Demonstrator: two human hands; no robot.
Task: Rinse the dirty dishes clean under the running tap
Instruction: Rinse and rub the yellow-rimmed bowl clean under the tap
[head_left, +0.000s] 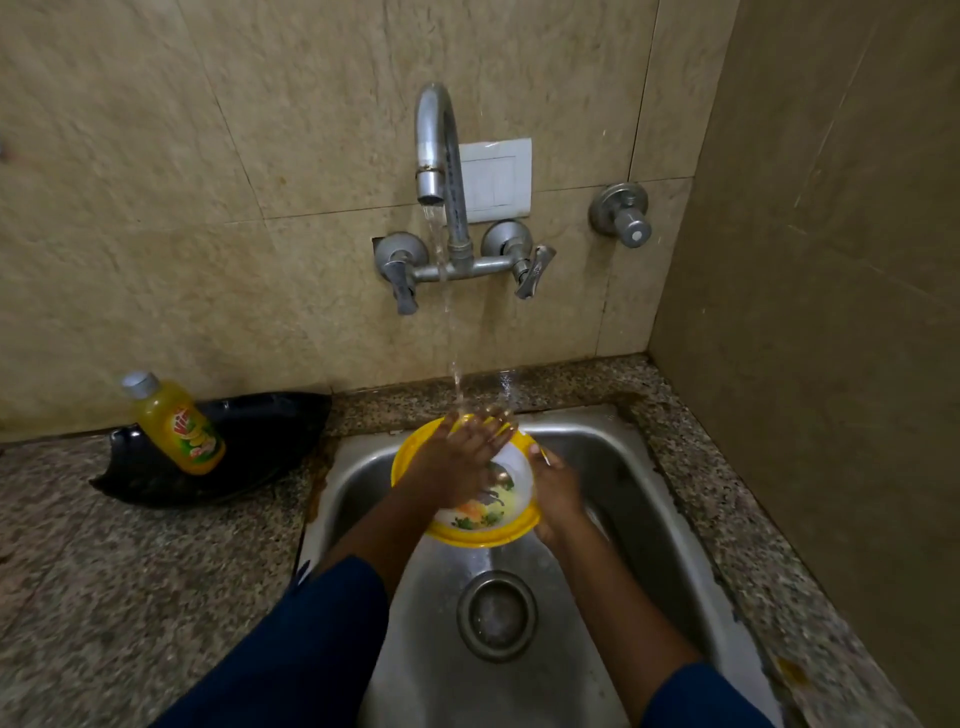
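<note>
Water is running from the tap (435, 156), a thin stream dropping straight down onto your left hand (457, 457). That hand lies flat, fingers spread, pressed onto the inside of the yellow-rimmed plate (467, 535), right where the stream lands below the tap. Your right hand (556, 488) grips the plate's rim on the side right of the stream, thumb over the edge, fingers hidden underneath. You hold the plate tilted over the steel sink (623, 467), up near the back wall of the basin and directly under the tap; its white centre with a coloured print shows between your hands. The drain (496, 616) sits nearer you, below the plate. Left of the tap, on the granite counter (130, 571), a yellow bottle of dish liquid (176, 423) stands leaning in a black tray (249, 441). Right of the tap, a separate valve knob (621, 213) sticks out of the tiled wall.
</note>
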